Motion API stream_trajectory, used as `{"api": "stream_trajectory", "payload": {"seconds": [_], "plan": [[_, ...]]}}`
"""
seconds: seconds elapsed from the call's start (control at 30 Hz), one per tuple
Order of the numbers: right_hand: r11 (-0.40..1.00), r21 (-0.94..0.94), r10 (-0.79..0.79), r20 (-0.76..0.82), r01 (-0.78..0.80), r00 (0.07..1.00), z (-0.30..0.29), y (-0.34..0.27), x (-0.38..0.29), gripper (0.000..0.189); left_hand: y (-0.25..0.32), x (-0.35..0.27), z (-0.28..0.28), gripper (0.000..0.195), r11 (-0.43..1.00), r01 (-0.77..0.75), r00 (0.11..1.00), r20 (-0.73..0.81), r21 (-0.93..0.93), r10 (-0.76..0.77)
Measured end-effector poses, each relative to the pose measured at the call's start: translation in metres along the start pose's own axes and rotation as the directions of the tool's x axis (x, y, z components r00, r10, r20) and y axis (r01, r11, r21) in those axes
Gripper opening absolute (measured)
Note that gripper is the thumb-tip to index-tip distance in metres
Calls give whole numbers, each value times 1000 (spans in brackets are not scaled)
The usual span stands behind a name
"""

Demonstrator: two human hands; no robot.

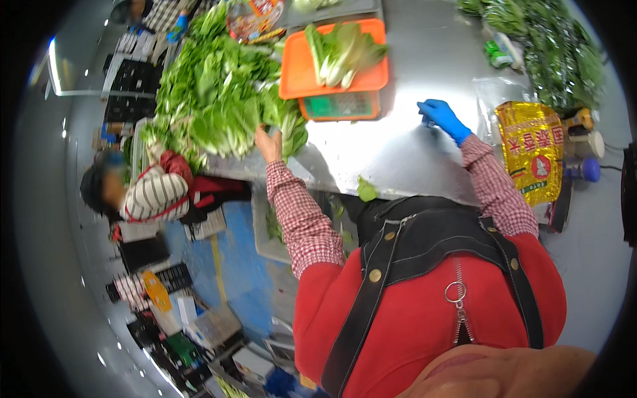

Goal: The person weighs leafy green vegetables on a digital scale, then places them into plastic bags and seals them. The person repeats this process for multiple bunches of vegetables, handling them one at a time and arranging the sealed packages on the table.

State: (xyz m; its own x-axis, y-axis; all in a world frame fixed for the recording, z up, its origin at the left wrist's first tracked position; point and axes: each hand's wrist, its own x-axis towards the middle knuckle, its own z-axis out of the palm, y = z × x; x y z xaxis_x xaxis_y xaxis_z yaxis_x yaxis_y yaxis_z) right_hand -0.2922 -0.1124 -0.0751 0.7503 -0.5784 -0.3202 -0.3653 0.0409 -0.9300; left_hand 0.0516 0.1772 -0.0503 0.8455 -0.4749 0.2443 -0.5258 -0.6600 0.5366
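My bare left hand (pixel 269 143) reaches to the near edge of a large pile of leafy green vegetables (pixel 214 99). Its thumb and fingers are at the leaves, and the leaves partly hide the fingertips. In its blue glove, my right hand (pixel 445 119) is closed on a clear plastic bag (pixel 415 161), blurred, that spreads down toward the table's near edge. Between and beyond my hands stands a digital scale with an orange tray (pixel 298 64). A bunch of pale-stemmed greens (pixel 341 57) lies on that tray, partly blurred.
A loose leaf (pixel 367 189) lies at the metal table's (pixel 418 45) near edge. To the right are a gold printed bag (pixel 532 149), bottles (pixel 589 169) and plastic-wrapped greens (pixel 557 59). A co-worker (pixel 154 194) stands at the left; another person (pixel 169 15) is farther back. A plastic bin (pixel 264 224) sits below.
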Motion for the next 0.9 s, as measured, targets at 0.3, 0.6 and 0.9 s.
{"api": "stream_trajectory", "payload": {"seconds": [0.3, 0.6, 0.9], "plan": [[978, 70, 199, -6, -198, 980, -2, 65, -39, 29, -85, -43, 29, 37, 819, 28, 991, 92, 573, -98], [984, 86, 166, -122, -156, 979, 7, 68, -40, 24, -62, -78, -69, 28, 567, 520, 845, 481, -638, -235], [987, 90, 144, -141, -132, 979, 7, 70, -42, 22, -2, -3, 53, 39, 952, 212, 976, 2, 222, -218]]}}
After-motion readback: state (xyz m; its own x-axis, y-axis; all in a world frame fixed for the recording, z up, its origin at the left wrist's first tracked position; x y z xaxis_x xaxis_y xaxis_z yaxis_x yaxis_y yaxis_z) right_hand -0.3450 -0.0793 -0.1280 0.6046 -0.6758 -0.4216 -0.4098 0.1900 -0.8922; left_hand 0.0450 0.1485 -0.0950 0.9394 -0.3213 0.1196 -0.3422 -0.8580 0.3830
